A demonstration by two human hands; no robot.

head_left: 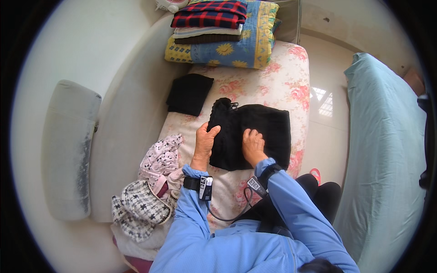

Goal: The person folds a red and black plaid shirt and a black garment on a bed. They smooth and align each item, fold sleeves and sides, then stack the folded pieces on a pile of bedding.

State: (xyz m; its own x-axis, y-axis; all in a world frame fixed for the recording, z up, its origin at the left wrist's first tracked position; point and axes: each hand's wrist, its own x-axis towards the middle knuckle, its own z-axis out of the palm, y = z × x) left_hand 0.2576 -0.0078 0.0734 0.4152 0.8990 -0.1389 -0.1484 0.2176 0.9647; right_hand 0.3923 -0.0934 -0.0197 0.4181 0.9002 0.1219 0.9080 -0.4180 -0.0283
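Observation:
A black garment (pixel 267 123) with a drawstring at its far edge lies partly folded on the flowered sheet in front of me. My left hand (pixel 205 141) grips its left edge, the thumb lying on top of the cloth. On the middle of the same garment, my right hand (pixel 253 144) has its fingers curled down into the fabric; the fingertips are partly hidden. Beyond my left hand, a folded black cloth (pixel 190 94) lies apart from the garment.
Folded clothes, topped by a red and navy checked cloth (pixel 209 14), sit on a blue and yellow quilt (pixel 218 51) at the far end. Crumpled patterned clothes (pixel 145 204) lie at left. A teal-covered piece of furniture (pixel 378 150) stands right, across the tiled floor (pixel 330 123).

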